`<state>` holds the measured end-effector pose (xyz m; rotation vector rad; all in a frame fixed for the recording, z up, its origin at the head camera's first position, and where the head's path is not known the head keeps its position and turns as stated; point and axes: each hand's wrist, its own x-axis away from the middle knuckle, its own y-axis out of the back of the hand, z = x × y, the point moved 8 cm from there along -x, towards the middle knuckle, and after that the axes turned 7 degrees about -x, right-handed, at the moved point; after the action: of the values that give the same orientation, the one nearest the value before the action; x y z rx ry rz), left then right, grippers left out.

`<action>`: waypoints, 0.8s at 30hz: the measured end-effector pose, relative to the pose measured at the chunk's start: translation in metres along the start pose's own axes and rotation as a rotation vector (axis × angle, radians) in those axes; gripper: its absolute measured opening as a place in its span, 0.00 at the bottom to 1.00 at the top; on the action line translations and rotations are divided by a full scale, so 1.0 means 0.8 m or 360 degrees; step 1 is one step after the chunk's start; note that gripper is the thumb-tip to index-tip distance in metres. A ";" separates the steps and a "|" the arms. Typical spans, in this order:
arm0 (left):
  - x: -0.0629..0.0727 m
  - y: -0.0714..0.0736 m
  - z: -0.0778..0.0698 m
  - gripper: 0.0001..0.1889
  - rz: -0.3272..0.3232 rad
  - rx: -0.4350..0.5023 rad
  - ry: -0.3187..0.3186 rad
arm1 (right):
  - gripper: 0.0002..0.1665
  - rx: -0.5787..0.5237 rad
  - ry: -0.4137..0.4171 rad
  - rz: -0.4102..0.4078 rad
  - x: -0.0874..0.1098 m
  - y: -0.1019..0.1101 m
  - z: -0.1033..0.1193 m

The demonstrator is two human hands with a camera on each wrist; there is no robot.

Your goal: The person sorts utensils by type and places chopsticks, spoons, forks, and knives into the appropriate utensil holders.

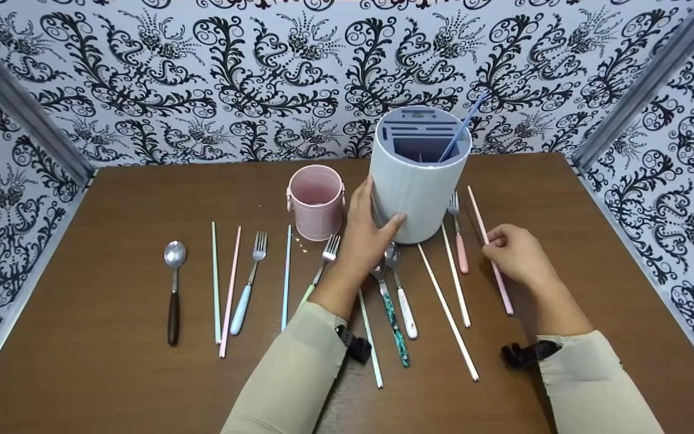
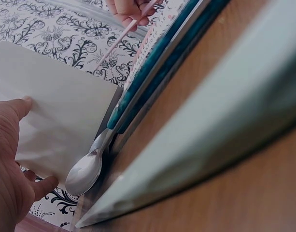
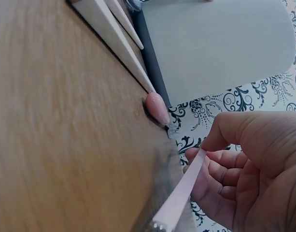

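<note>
A white cylindrical utensil holder [image 1: 416,190] with a slotted grey top stands at the back. My left hand [image 1: 364,232] holds its lower left side, thumb across the front and fingers round the side. A blue chopstick [image 1: 464,126] leans in the holder's large opening. My right hand [image 1: 518,252] pinches a pink chopstick [image 1: 499,283] between thumb and fingers, right of the holder. The right wrist view shows this chopstick [image 3: 182,193] slanting from the fingertips. Beside it lies a fork with a pink handle [image 1: 462,253]. Two spoons [image 1: 390,307] lie below the left hand.
A pink bucket-shaped cup [image 1: 318,211] stands left of the holder. Leftward lie a dark-handled spoon [image 1: 173,295], a blue-handled fork [image 1: 247,289], a green-handled fork [image 1: 325,259] and several chopsticks. Pale chopsticks [image 1: 449,313] lie before the holder. Patterned walls [image 1: 232,78] enclose the table.
</note>
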<state>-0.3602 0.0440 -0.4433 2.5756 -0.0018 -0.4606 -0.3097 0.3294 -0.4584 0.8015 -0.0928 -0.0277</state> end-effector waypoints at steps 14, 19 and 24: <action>0.001 0.002 -0.002 0.48 -0.0026 -0.0017 -0.0005 | 0.25 -0.0333 0.0053 -0.0123 -0.001 0.017 0.008; 0.000 0.001 0.000 0.48 -0.0028 -0.0004 -0.0008 | 0.24 -0.0447 0.0021 -0.0143 -0.001 0.019 0.009; 0.000 0.000 0.001 0.48 -0.0005 0.0002 0.0008 | 0.22 -0.0559 0.0071 -0.0224 -0.002 0.022 0.013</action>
<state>-0.3603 0.0438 -0.4442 2.5786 0.0038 -0.4553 -0.3127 0.3339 -0.4386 0.4561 0.0117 -0.1550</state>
